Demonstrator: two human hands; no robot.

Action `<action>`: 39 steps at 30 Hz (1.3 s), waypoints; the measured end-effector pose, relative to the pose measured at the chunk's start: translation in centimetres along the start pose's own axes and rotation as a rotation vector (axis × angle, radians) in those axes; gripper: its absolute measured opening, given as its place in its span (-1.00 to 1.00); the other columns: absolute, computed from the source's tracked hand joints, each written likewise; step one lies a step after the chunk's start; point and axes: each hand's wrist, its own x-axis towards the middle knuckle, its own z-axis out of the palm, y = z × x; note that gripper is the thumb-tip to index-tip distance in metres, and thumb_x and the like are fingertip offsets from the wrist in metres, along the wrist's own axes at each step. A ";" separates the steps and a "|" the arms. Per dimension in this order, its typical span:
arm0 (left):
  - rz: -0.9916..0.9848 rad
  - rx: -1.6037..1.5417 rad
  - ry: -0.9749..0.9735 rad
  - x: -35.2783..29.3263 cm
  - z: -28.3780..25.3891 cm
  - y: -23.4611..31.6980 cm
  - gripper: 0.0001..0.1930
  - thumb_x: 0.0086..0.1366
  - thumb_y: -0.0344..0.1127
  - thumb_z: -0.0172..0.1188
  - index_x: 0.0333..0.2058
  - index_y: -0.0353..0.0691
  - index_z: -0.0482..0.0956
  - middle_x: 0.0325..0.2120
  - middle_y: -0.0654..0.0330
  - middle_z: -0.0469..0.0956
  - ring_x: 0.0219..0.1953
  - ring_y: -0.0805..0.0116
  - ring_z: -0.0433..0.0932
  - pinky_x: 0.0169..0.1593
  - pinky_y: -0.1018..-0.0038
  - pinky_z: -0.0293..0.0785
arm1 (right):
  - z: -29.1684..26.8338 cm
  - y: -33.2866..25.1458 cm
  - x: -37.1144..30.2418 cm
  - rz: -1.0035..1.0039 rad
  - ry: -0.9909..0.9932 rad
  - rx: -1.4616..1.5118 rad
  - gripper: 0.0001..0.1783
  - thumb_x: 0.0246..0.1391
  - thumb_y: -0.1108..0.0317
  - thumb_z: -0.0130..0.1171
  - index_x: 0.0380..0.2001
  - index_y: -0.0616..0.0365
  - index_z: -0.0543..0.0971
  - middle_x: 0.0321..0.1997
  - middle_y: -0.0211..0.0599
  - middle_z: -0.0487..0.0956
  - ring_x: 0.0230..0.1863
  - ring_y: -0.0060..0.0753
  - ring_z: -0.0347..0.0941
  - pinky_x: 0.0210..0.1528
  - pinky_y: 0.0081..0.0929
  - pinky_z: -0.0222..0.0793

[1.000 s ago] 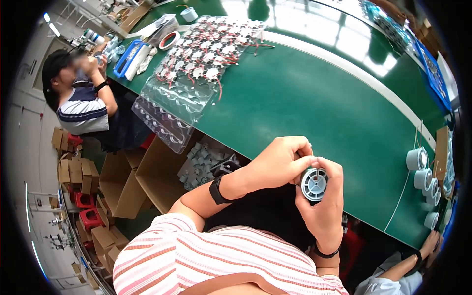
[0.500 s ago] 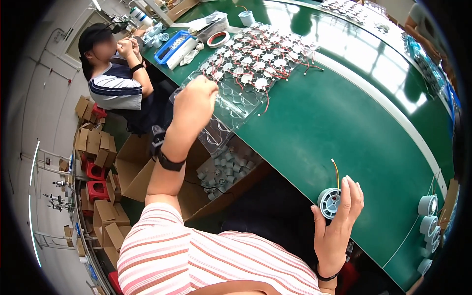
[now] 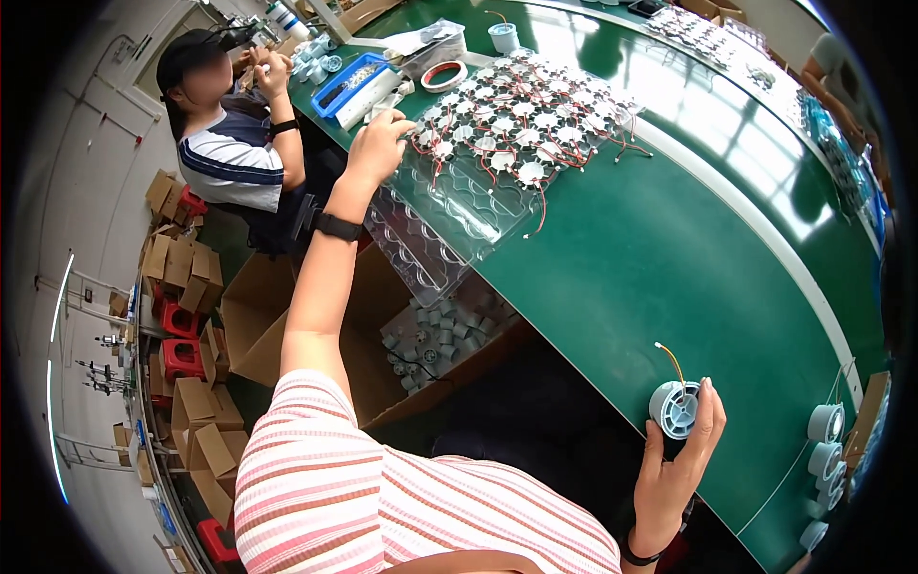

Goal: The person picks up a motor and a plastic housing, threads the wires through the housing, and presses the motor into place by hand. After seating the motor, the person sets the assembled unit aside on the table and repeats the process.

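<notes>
My left hand (image 3: 377, 150) reaches far forward over the bench's near edge, fingers apart, at the left border of a spread of white-and-black star-shaped pieces with red wires (image 3: 532, 122). No held thing shows in it. Below it, clear plastic trays (image 3: 435, 222) with moulded hollows jut past the edge. At the right, my right hand (image 3: 677, 469) grips a light blue round housing (image 3: 675, 409) between thumb and fingers. The housing's spoked face shows, and a thin orange-brown wire (image 3: 672, 360) with a white connector stands up from it.
A blue bin (image 3: 356, 88), a roll of tape (image 3: 444, 77) and a blue cup (image 3: 503, 38) stand on the green bench (image 3: 612, 258). More blue housings (image 3: 826, 423) line the right end. A cardboard box (image 3: 263, 330) with blue parts lies below. A co-worker (image 3: 229, 143) sits left.
My left hand has moved farther forward to the wired pieces, and its bent fingers have opened out. My right hand keeps hold of the housing. The whole view has shifted slightly.
</notes>
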 end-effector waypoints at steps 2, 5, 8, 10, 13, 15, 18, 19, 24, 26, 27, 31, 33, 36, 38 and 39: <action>0.031 -0.012 0.011 0.1 0.4 -0.6 -0.78 0.24 -0.43 0.30 -0.14 -0.06 0.72 -0.10 0.22 0.61 -0.07 0.10 0.62 -0.03 0.26 0.55 | 0.0 0.1 0.1 -0.020 -0.012 -0.014 -0.16 0.04 0.69 0.29 0.41 0.22 0.26 0.33 0.10 0.32 0.28 0.15 0.35 0.27 -0.08 0.33; 0.068 -0.085 -0.048 0.1 0.6 -1.3 -0.78 0.25 -0.42 0.30 -0.12 -0.08 0.71 -0.15 0.25 0.63 -0.11 0.12 0.63 -0.05 0.28 0.55 | 0.3 0.2 0.0 0.002 0.000 0.003 -0.15 0.03 0.69 0.31 0.41 0.15 0.28 0.30 0.00 0.37 0.28 0.07 0.37 0.30 -0.11 0.30; 0.158 -0.058 -0.017 0.0 0.7 -2.4 -0.80 0.26 -0.40 0.30 -0.13 -0.09 0.71 -0.18 0.25 0.64 -0.13 0.12 0.63 -0.08 0.29 0.55 | 0.3 0.3 -0.1 0.012 0.008 0.016 -0.14 0.03 0.68 0.32 0.42 0.12 0.29 0.28 -0.05 0.40 0.28 0.02 0.39 0.32 -0.14 0.30; 0.205 -0.043 -0.003 -0.1 0.6 -2.3 -0.81 0.26 -0.39 0.30 -0.14 -0.10 0.72 -0.19 0.25 0.64 -0.15 0.12 0.64 -0.09 0.29 0.56 | 0.3 0.2 -0.1 0.015 0.008 0.026 -0.14 0.02 0.68 0.32 0.42 0.12 0.29 0.27 -0.05 0.42 0.27 0.01 0.40 0.30 -0.15 0.31; 0.363 0.084 0.166 -0.5 0.8 -1.9 -0.85 0.26 -0.36 0.32 -0.18 -0.11 0.72 -0.20 0.22 0.64 -0.17 0.12 0.64 -0.11 0.29 0.55 | 0.1 0.3 0.1 0.004 -0.012 0.014 -0.14 0.02 0.69 0.31 0.41 0.18 0.28 0.27 0.03 0.40 0.25 0.08 0.39 0.27 -0.13 0.33; 0.343 0.038 0.130 -0.3 0.9 -2.1 -0.85 0.26 -0.36 0.33 -0.18 -0.11 0.72 -0.20 0.22 0.64 -0.17 0.11 0.64 -0.11 0.29 0.55 | 0.0 0.3 0.1 -0.001 -0.023 0.009 -0.14 0.02 0.69 0.30 0.41 0.21 0.27 0.27 0.08 0.38 0.24 0.12 0.39 0.26 -0.12 0.35; 0.306 -0.056 0.062 0.2 0.9 -2.7 -0.84 0.25 -0.36 0.33 -0.18 -0.11 0.71 -0.21 0.22 0.64 -0.17 0.11 0.64 -0.10 0.29 0.55 | 0.2 0.0 0.0 0.016 0.014 0.037 -0.13 0.01 0.69 0.33 0.41 0.12 0.31 0.24 -0.07 0.43 0.24 -0.01 0.42 0.29 -0.17 0.32; 0.305 -0.041 0.025 0.5 0.8 -2.7 -0.85 0.25 -0.37 0.33 -0.18 -0.11 0.70 -0.22 0.22 0.63 -0.17 0.12 0.64 -0.10 0.30 0.55 | 0.2 0.0 0.0 0.018 0.018 0.034 -0.13 0.01 0.69 0.33 0.41 0.12 0.31 0.24 -0.07 0.43 0.24 -0.01 0.42 0.29 -0.17 0.32; 0.252 -0.166 -0.031 1.3 -0.6 -3.2 -0.90 0.27 -0.43 0.31 -0.23 -0.18 0.68 -0.24 0.22 0.65 -0.18 0.21 0.66 -0.09 0.37 0.55 | 0.1 -0.1 0.1 0.000 -0.028 0.039 -0.13 -0.01 0.71 0.32 0.41 0.11 0.32 0.25 -0.07 0.43 0.25 -0.02 0.42 0.30 -0.17 0.32; 0.225 -0.240 -0.026 1.2 -1.1 -4.1 -0.92 0.28 -0.45 0.30 -0.25 -0.22 0.68 -0.24 0.22 0.66 -0.19 0.24 0.67 -0.10 0.39 0.55 | 0.0 0.0 0.1 -0.013 -0.047 0.040 -0.12 -0.02 0.72 0.32 0.40 0.11 0.32 0.26 -0.06 0.42 0.25 -0.01 0.41 0.30 -0.16 0.32; 0.059 -0.362 -0.069 0.8 -1.3 -4.9 -0.93 0.31 -0.46 0.28 -0.24 -0.25 0.67 -0.21 0.21 0.66 -0.19 0.27 0.68 -0.09 0.40 0.57 | 0.1 0.0 0.1 -0.014 -0.049 0.044 -0.12 -0.02 0.72 0.32 0.40 0.11 0.32 0.26 -0.06 0.42 0.25 -0.01 0.41 0.30 -0.16 0.32; -0.341 -0.813 -0.165 -0.7 -2.8 -2.5 -0.93 0.38 -0.46 0.24 -0.22 -0.32 0.63 -0.14 0.16 0.67 -0.17 0.33 0.69 -0.06 0.43 0.62 | 0.2 0.0 0.3 -0.050 -0.025 0.031 -0.15 0.00 0.70 0.31 0.39 0.22 0.30 0.30 0.05 0.37 0.25 0.09 0.40 0.25 -0.12 0.38; -0.468 -1.227 -0.172 -2.3 -5.0 3.0 -0.91 0.41 -0.44 0.22 -0.19 -0.34 0.60 -0.08 0.11 0.66 -0.15 0.35 0.69 -0.03 0.43 0.66 | 0.5 0.2 0.3 -0.029 0.014 0.033 -0.13 0.00 0.66 0.34 0.41 0.14 0.30 0.30 -0.02 0.39 0.28 0.04 0.39 0.31 -0.12 0.32; -0.348 -1.601 -0.289 -5.5 -7.2 9.7 -0.92 0.43 -0.47 0.20 -0.16 -0.33 0.58 -0.08 0.03 0.66 -0.09 0.29 0.70 0.02 0.39 0.69 | 0.6 -0.4 0.4 -0.015 0.068 0.018 -0.15 0.00 0.60 0.37 0.40 0.10 0.32 0.31 -0.06 0.40 0.30 0.03 0.38 0.34 -0.09 0.29; -0.317 -1.748 -0.375 -7.6 -8.0 14.3 -0.94 0.42 -0.51 0.20 -0.17 -0.35 0.59 -0.05 -0.03 0.66 -0.08 0.27 0.70 0.00 0.38 0.72 | 0.3 -1.3 0.8 -0.019 0.146 -0.015 -0.21 0.03 0.52 0.41 0.35 0.08 0.37 0.32 -0.06 0.39 0.31 0.06 0.37 0.35 -0.05 0.29; -0.328 -1.778 -0.428 -8.5 -7.9 16.2 -0.94 0.41 -0.52 0.20 -0.18 -0.35 0.58 -0.03 -0.05 0.65 -0.07 0.26 0.70 -0.02 0.38 0.73 | 0.1 -1.6 0.8 -0.006 0.147 -0.033 -0.21 0.03 0.52 0.41 0.35 0.08 0.37 0.32 -0.06 0.39 0.31 0.06 0.37 0.35 -0.05 0.29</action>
